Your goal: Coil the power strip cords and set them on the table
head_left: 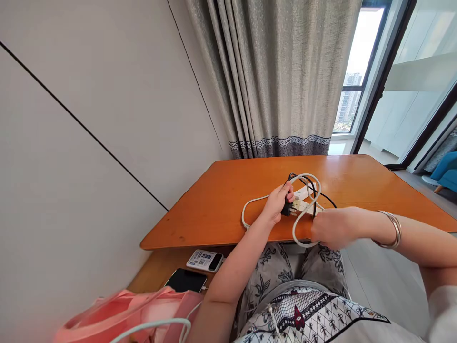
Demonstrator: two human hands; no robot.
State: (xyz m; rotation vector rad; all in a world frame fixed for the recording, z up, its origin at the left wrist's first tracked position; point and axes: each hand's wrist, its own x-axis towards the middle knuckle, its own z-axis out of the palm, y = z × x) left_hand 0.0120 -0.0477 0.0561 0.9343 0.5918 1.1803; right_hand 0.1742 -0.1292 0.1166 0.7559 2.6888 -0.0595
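Note:
My left hand (277, 204) is closed around a black plug (286, 208) whose metal prongs point right. A white power strip (305, 206) lies between my hands, partly covered by cables. A white cable (294, 227) loops over it and passes down toward my right hand. A thin black cable (314, 193) curls across the same spot and trails to the right. My right hand (333, 227), slightly blurred, is closed at the table's near edge beside the strip. Its fingertips face away from view, so what they hold is hidden.
The brown wooden table (214, 205) stands before me, with a wall at left and a curtain (285, 71) behind. At lower left are a phone-like white device (202, 259), a black phone (186, 280) and a pink bag (143, 309).

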